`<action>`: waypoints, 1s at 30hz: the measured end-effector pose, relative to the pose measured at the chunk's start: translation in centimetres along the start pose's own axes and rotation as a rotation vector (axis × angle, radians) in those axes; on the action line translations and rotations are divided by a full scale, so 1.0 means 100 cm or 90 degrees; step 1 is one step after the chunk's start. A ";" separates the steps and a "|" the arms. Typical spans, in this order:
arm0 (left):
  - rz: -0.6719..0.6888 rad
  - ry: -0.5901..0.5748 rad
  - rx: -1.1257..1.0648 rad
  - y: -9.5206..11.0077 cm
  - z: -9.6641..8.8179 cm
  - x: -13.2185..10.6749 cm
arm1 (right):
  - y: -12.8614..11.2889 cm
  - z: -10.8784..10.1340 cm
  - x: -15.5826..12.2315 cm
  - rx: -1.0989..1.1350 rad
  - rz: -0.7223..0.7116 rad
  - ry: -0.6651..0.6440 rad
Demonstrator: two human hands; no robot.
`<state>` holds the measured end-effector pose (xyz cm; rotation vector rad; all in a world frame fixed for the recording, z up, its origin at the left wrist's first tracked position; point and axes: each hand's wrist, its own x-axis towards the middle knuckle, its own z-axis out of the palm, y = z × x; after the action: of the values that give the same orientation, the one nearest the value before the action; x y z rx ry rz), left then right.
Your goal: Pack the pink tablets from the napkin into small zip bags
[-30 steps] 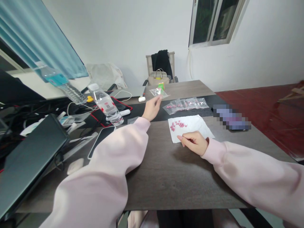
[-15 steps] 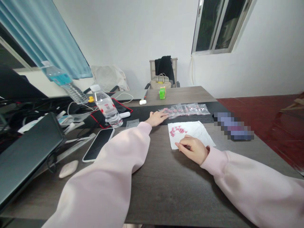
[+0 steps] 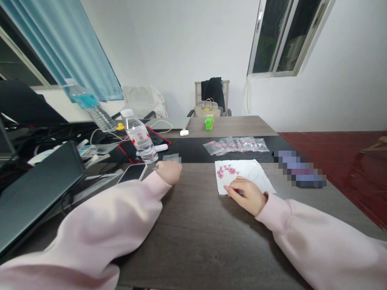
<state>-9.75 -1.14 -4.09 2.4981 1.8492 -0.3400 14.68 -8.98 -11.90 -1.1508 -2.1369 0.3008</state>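
Table, dark wood grain, bearing everything listed here; we note a black mat laid across its far part. Dark laptop, at the left edge, sits among cables and clutter. Water bottle, upright, stands near a phone; we judge both are kept left, away from the area before the person. White paper sheet lies flat directly under the right hand, apparently as a clean surface for the pink tablets gathered near its far left corner. Clear plastic bags, each showing pink contents, sit side by side on the mat, within reach and easy to see, we judge. Right hand: grip narrow, fingertips drawn together on the paper just beside the tablets; whether they pinch anything we cannot tell. Left hand: grip curled closed, resting on the table just below a small clear packet, with nothing showing in it.
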 end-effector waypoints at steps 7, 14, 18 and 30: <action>-0.003 0.054 0.109 0.021 -0.001 -0.018 | -0.002 -0.003 0.002 0.015 -0.006 0.022; 0.061 0.104 0.096 0.051 -0.009 -0.037 | 0.000 -0.001 0.001 0.058 0.015 0.089; 0.074 0.069 0.045 0.051 -0.004 -0.032 | 0.000 -0.001 0.001 0.068 0.012 0.082; 0.181 0.029 -0.690 0.087 0.034 -0.035 | -0.013 -0.008 0.000 0.239 -0.001 -0.050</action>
<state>-3.09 -7.55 -7.75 1.8933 1.1268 0.5762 14.33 -9.86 -10.67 -0.9315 -2.0333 0.7231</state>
